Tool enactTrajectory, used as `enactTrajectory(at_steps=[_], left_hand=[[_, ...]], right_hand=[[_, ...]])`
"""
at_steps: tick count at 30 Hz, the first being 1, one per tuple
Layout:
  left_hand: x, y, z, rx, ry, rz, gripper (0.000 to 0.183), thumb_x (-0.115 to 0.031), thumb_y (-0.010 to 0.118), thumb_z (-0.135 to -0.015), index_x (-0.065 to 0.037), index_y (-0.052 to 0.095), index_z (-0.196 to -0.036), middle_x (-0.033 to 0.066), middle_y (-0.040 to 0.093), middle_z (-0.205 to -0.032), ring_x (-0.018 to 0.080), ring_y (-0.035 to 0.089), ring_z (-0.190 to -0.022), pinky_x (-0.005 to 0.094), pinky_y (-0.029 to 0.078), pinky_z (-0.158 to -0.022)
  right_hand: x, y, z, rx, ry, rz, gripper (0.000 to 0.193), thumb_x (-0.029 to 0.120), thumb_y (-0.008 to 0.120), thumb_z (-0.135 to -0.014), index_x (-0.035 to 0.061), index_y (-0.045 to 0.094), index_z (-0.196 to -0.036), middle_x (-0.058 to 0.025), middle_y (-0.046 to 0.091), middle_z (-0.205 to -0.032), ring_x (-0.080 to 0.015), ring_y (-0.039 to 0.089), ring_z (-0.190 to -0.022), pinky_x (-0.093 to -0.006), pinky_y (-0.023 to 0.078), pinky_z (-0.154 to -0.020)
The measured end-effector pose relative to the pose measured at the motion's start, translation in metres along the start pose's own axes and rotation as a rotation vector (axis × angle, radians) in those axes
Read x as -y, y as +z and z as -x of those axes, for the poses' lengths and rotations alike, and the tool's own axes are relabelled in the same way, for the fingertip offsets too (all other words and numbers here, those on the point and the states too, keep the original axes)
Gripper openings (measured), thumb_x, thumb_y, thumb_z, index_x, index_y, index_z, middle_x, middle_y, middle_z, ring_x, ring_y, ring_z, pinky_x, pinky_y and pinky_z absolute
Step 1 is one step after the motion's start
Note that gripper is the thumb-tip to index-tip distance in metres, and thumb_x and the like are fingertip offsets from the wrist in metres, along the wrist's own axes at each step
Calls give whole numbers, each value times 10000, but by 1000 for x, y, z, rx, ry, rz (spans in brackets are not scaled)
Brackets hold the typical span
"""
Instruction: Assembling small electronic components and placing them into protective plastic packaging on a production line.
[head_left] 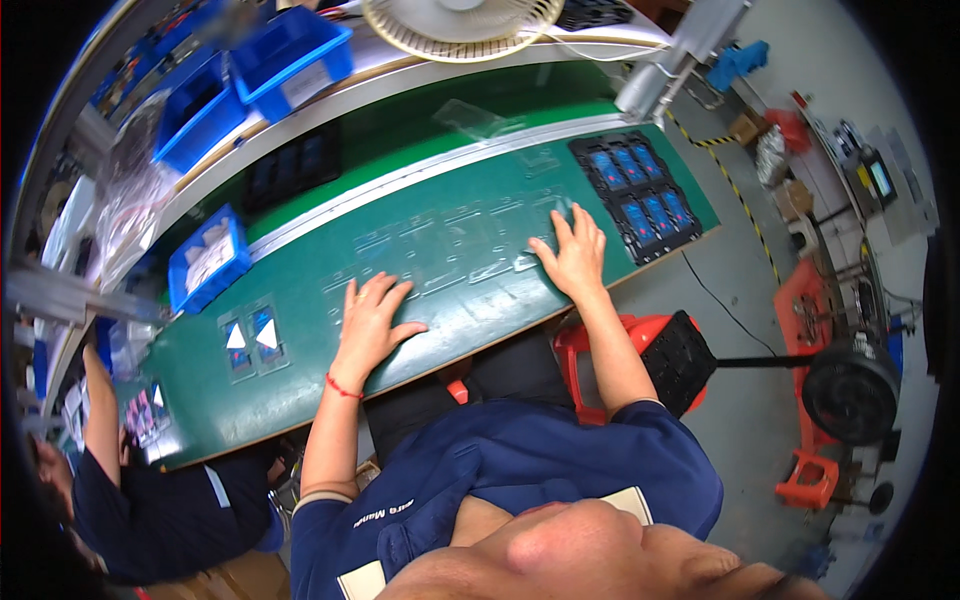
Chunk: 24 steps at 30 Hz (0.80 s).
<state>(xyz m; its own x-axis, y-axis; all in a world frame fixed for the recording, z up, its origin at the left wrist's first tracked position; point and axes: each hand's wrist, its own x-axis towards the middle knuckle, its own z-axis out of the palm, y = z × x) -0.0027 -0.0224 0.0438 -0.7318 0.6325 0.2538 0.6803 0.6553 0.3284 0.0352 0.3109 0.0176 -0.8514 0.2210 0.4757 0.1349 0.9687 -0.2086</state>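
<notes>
Several thin clear plastic trays [470, 232] lie in a row on the green work surface [470, 320]. My left hand [370, 325] rests at the left end of this row, palm down with fingers spread. At the right end, my right hand [573, 255] reaches over the edge of a clear tray, its fingers apart. Neither hand grips anything that I can see. Just right of my right hand is a black tray [612, 190] holding several flat blue pieces. Further left lie two clear trays [253, 342] with dark blue pieces and white triangles.
A blue bin [208, 262] with white pieces stands at the table's left. More blue bins [290, 62] and a fan [462, 22] sit on the shelf behind. At far left a co-worker [165, 510] sits by the table. A red stool [590, 365] is on the right.
</notes>
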Motion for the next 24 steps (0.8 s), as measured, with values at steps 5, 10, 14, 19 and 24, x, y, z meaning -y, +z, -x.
enactTrajectory(at_steps=[5,10,14,19,24], left_hand=[[5,-2,5,-291,86,-116,547,-394,733,-636,-38,611,-1033,108,604,-1025,281,573,-927,459,426,-897],[6,1,8,-426,122,-94,497,-368,735,-663,-17,616,-994,142,599,-1025,321,573,-901,403,460,-788],[2,-1,31,-502,20,-44,358,-230,731,-725,-11,619,-985,145,600,-1041,312,580,-896,393,463,-773],[-15,3,63,-536,-105,-7,218,-46,662,-753,4,623,-962,162,600,-1029,319,585,-901,386,470,-769],[-26,15,74,-534,-137,-1,186,-53,649,-767,12,624,-940,169,602,-1010,330,586,-895,401,472,-770]], right_hand=[[-48,-16,-28,-208,134,52,483,394,596,-818,36,566,-1140,-219,469,-1236,-353,428,-1154,-473,317,-951],[-185,-43,-65,-8,697,248,340,314,642,-794,96,647,-1055,-148,623,-1038,-326,544,-1038,-435,398,-893],[-208,-53,-81,255,769,223,463,388,697,-748,97,636,-1102,-144,575,-1156,-317,479,-1139,-418,373,-942],[-214,-52,-105,379,840,213,606,373,774,-676,60,585,-1160,-128,533,-1243,-307,435,-1204,-415,355,-981],[-227,-46,-94,284,832,129,549,376,769,-678,45,597,-1082,-141,596,-1166,-289,572,-1080,-408,453,-886]])
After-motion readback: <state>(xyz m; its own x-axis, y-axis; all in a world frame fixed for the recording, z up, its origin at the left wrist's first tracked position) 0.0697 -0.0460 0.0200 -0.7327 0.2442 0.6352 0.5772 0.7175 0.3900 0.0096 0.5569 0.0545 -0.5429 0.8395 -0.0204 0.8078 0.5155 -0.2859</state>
